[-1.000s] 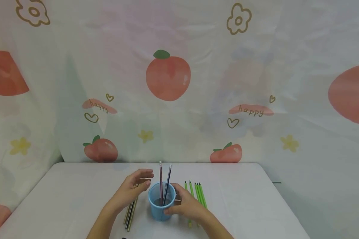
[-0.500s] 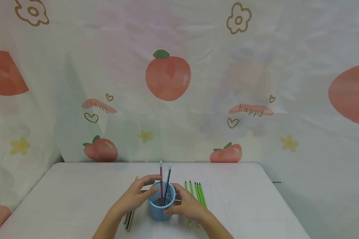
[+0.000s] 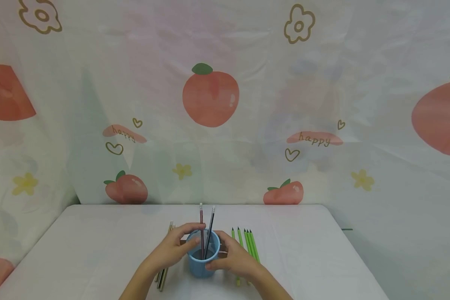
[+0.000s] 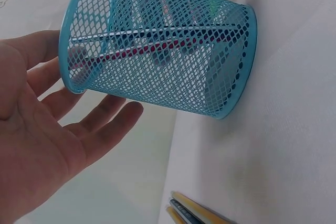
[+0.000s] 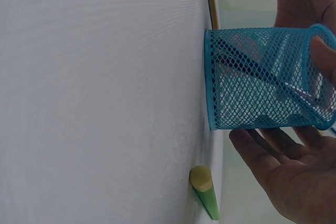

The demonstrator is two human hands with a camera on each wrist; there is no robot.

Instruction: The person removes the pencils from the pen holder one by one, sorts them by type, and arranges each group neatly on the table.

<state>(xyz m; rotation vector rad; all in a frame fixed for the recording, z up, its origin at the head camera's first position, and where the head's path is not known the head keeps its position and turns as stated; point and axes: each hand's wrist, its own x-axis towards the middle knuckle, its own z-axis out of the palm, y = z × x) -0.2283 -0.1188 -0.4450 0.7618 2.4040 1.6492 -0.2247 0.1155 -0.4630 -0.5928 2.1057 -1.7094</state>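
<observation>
A light-blue mesh pencil cup stands upright on the table, holding a maroon pencil and a dark blue pencil, both leaning inside it. My right hand grips the cup from the right, thumb on the near side and fingers round the far side. From the left, my left hand reaches to the rim. Its thumb and forefinger lie close about the maroon pencil; whether they touch it is unclear. In the left wrist view, other fingers of the left hand are spread loosely beside the mesh wall.
Several gold and dark pencils lie left of the cup, partly under the left hand. Right of it lie several green pencils, partly behind the right hand. A white table carries everything, with a fruit-printed cloth behind.
My left hand has moved right and slightly down, from beside the cup to its rim and the maroon pencil. The right hand and cup have stayed put.
</observation>
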